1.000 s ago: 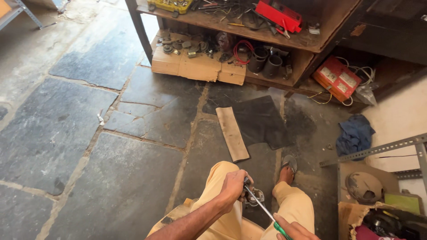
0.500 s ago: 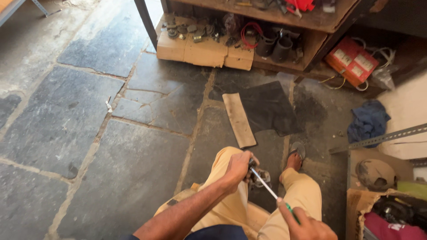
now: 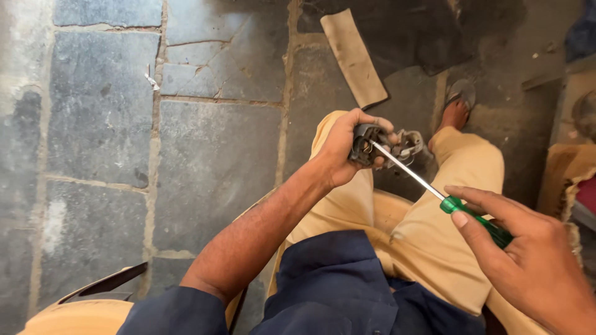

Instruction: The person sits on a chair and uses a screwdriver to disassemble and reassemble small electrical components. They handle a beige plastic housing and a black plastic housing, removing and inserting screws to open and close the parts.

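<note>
Green-handled screwdriver (image 3: 475,218) sits clenched in my right hand (image 3: 528,263), its steel tip inside the small grey metal mechanism (image 3: 382,146) gripped by my left hand (image 3: 341,149). Mid-screwing; next needs steady, aligned turning.

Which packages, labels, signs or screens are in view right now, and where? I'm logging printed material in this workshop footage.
No labels, signs or screens show.
Only candidate package: a tan cardboard box at the right edge, open and frayed, mostly cut off.
Flat tan cardboard strip, lying on the stone floor at top centre: scrap, plain.
Held items carry no visible label: dark metal part in left hand, green-handled screwdriver in right hand.
</note>
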